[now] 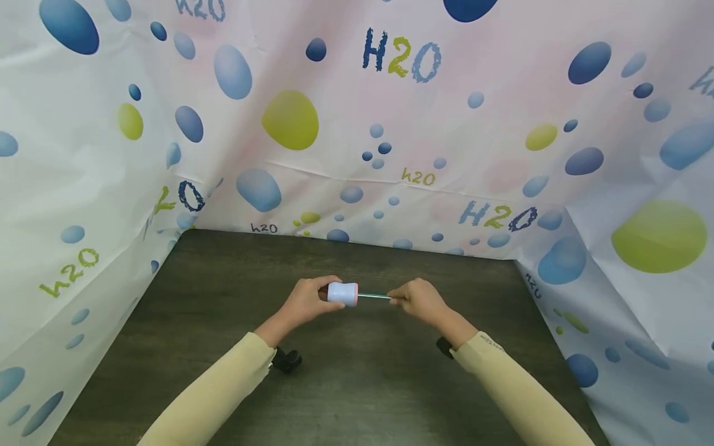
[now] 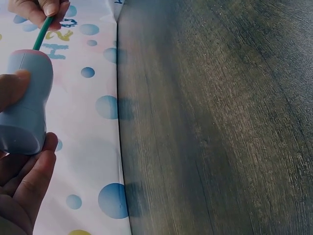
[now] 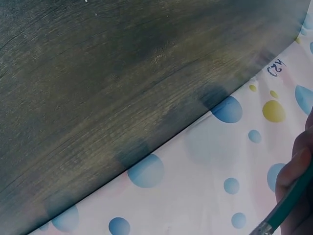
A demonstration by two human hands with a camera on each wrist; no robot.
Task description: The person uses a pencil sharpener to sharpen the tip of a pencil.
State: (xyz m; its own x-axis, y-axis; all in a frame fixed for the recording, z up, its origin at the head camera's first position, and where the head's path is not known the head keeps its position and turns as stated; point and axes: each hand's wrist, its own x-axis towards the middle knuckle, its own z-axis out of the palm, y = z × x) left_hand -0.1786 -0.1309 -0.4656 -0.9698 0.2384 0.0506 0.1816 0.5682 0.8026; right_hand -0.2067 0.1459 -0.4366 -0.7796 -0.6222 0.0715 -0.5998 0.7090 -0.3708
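Observation:
In the head view, my left hand (image 1: 304,305) grips a pale blue pencil sharpener (image 1: 341,294), waisted in shape with a pink end, lying sideways above the table. A green pencil (image 1: 372,296) runs from that pink end to my right hand (image 1: 423,302), which pinches it. The left wrist view has the thumb on the side of the sharpener (image 2: 30,98) and fingers under its base, while the pencil (image 2: 43,34) enters the top. In the right wrist view, a silver ferrule (image 3: 263,229) shows on the pencil (image 3: 289,203). The pencil's tip is hidden.
A dark wood-grain table (image 1: 357,384) spreads beneath both hands. White sheeting (image 1: 346,111) printed with blue and green drops and "H2O" stands behind it and along both sides. Black straps or mounts (image 1: 287,360) sit at the wrists.

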